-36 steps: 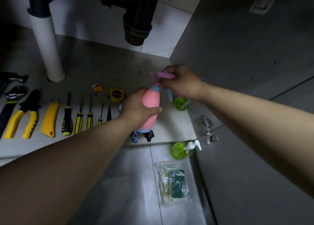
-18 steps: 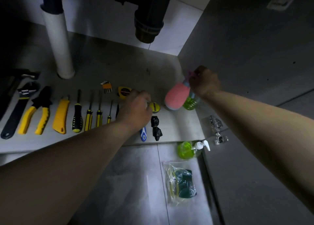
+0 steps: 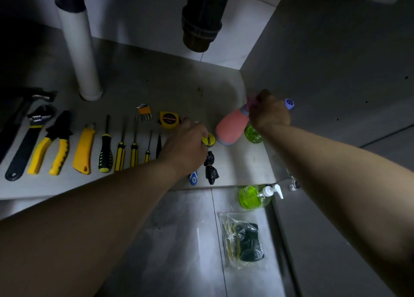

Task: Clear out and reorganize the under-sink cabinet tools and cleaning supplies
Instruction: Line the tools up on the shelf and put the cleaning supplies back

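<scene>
My right hand (image 3: 268, 114) grips the pink spray bottle (image 3: 230, 128) by its head. The bottle tilts with its base down-left, just over the right end of the cabinet floor (image 3: 174, 88), beside the cabinet's side wall. A green bottle (image 3: 253, 135) stands right behind it, partly hidden by my wrist. My left hand (image 3: 186, 144) lies knuckles-up over the floor, its fingers curled onto a small yellow tape roll (image 3: 210, 139). A blue-handled item (image 3: 193, 178) pokes out from under that wrist.
Hammer, wrench (image 3: 26, 144), pliers (image 3: 52, 144), yellow knife (image 3: 83, 148), several screwdrivers, hex keys (image 3: 144, 111) and a tape measure (image 3: 169, 120) line the floor. A black bag roll (image 3: 210, 167), white pipe (image 3: 79, 52) and drain trap (image 3: 201, 25) are here. Outside lie a green pump bottle (image 3: 253, 197) and a bagged sponge (image 3: 243, 240).
My left hand let go of the pink bottle and dropped to the yellow tape roll. My right hand carried the bottle right, toward the side wall, and tilted it.
</scene>
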Demonstrator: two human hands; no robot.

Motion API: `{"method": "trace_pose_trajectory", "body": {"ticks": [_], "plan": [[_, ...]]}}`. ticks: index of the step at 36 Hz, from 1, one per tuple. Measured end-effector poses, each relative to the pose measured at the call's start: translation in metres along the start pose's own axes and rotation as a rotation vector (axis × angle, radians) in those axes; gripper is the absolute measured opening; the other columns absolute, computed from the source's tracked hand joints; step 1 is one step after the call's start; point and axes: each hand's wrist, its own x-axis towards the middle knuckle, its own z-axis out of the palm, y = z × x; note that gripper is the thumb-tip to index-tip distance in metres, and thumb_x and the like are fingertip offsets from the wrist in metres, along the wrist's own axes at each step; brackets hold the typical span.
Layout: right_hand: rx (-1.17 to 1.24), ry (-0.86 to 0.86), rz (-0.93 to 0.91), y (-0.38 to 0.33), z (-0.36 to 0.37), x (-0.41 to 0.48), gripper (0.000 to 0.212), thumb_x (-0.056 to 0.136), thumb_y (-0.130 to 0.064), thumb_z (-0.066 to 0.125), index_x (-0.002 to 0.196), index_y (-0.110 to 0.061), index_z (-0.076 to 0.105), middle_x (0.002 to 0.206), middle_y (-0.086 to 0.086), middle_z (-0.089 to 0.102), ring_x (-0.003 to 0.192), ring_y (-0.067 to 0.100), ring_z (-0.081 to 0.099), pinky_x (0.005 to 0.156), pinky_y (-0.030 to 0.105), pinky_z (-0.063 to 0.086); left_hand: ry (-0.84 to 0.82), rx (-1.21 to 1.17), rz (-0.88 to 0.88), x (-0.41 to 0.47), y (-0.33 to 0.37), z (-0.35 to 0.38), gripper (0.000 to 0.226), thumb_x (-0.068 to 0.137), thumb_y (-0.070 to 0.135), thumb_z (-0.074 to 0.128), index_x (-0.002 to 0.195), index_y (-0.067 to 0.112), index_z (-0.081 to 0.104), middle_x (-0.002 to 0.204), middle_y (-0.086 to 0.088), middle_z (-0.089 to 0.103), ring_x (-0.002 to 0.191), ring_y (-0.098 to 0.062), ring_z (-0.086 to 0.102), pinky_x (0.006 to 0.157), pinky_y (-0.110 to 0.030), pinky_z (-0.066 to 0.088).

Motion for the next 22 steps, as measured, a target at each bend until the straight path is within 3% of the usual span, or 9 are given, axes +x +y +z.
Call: {"method": "trace_pose_trajectory", "body": {"ticks": [6, 12, 15, 19, 22], "plan": [[-0.01, 0.006, -0.032, 0.004, -0.002, 0.003, 0.029, 0.092, -0.033, 0.061, 0.115, -0.016, 0.06, 0.114, 0.018, 0.065, 0.104, 0.037, 0.064, 0.078, 0.035, 0.046, -0.075, -0.028, -0.005, -0.002, 0.004, 0.006, 0.023, 0.095, 0.014, 0.06, 0.118, 0.019, 0.062, 0.136, -0.005, 0.045, 0.13, -0.025, 0.046, 0.112, -0.043, 0.037], [0.072, -0.029, -0.034, 0.016, -0.001, -0.002, 0.052, 0.084, -0.058, 0.061, 0.114, -0.017, 0.053, 0.112, 0.012, 0.066, 0.105, 0.035, 0.064, 0.075, 0.034, 0.044, -0.125, -0.04, 0.032, -0.008, 0.005, 0.013, 0.024, 0.095, 0.016, 0.058, 0.119, 0.02, 0.062, 0.134, -0.001, 0.046, 0.118, -0.019, 0.047, 0.099, -0.029, 0.038], [0.108, 0.004, -0.016, 0.031, -0.004, -0.011, 0.061, 0.086, -0.07, 0.048, 0.115, -0.016, 0.049, 0.11, 0.015, 0.066, 0.103, 0.037, 0.064, 0.075, 0.035, 0.043, -0.177, -0.055, 0.052, -0.008, 0.008, 0.017, 0.023, 0.096, 0.015, 0.057, 0.117, 0.022, 0.062, 0.133, -0.001, 0.048, 0.116, -0.019, 0.05, 0.099, -0.033, 0.042], [0.017, 0.007, 0.02, 0.064, -0.008, -0.029, 0.047, 0.096, -0.052, 0.036, 0.108, -0.013, 0.06, 0.11, 0.025, 0.066, 0.102, 0.046, 0.062, 0.077, 0.038, 0.041, -0.232, -0.039, 0.097, -0.008, 0.019, 0.025, 0.023, 0.095, 0.016, 0.058, 0.116, 0.022, 0.063, 0.131, -0.002, 0.05, 0.122, -0.019, 0.048, 0.104, -0.034, 0.042], [-0.092, -0.077, 0.048, 0.094, -0.004, -0.052, 0.044, 0.095, -0.044, 0.037, 0.105, -0.013, 0.067, 0.112, 0.026, 0.066, 0.104, 0.046, 0.062, 0.082, 0.04, 0.047, -0.276, -0.04, 0.133, -0.011, 0.027, 0.031, 0.02, 0.094, 0.017, 0.058, 0.113, 0.024, 0.064, 0.122, 0.001, 0.052, 0.1, -0.015, 0.051, 0.085, -0.028, 0.042]]}}
